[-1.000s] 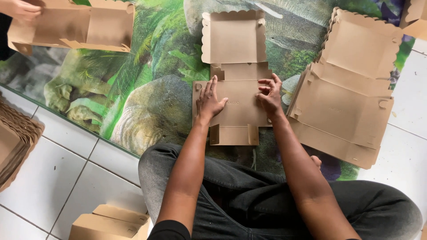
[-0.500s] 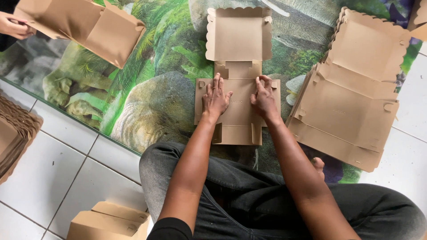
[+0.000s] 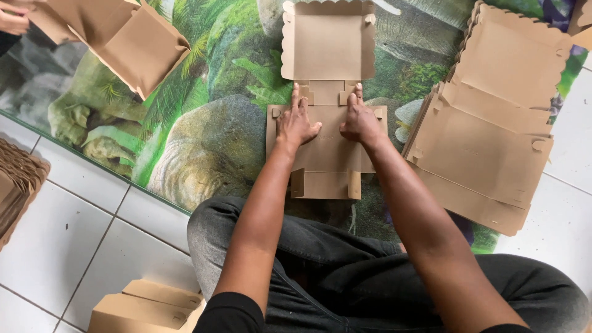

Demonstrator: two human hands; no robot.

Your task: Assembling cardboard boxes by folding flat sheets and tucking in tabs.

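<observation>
Left fingers point(image 3: 295, 98): spread flat, palm down, gripping nothing; pressing on the panel, tips reaching the fold at the far edge.
Right fingers point(image 3: 358, 95): same, flat and splayed, index pointing far, holding nothing.
Left hand point(image 3: 295, 123): lies on the left half of the cardboard blank's middle panel.
Right hand point(image 3: 361, 122): on the right half, just beside the left, thumbs apart.
Cardboard blank point(image 3: 327, 157): brown unfolded box, flat on the mat in front of the knees; scalloped lid panel at the far end, small flap with side tabs at the near end.
Hidden: the panel under both palms; the fold slots between the index fingers are partly covered.
Cut off: another person's hand point(image 3: 13, 18) at the far left edge, only part showing; half-folded box point(image 3: 123, 40) beside it runs out of frame at the top.
Hard to tell: how many sheets are in the stack of blanks point(image 3: 487, 129) at right.
Change: both hands have slid farther along the panel, closer together than half a second ago; the far-left box has tipped lower.
Mat point(image 3: 203, 123): printed greenery and stone, no readable labels.
Near left: folded brown box point(image 3: 145, 305) on white tiled floor point(image 3: 74, 246).
Left edge: stack of brown cardboard point(image 3: 15, 185), partly cropped.
Legs point(image 3: 345, 265): dark grey trousers, crossed.
</observation>
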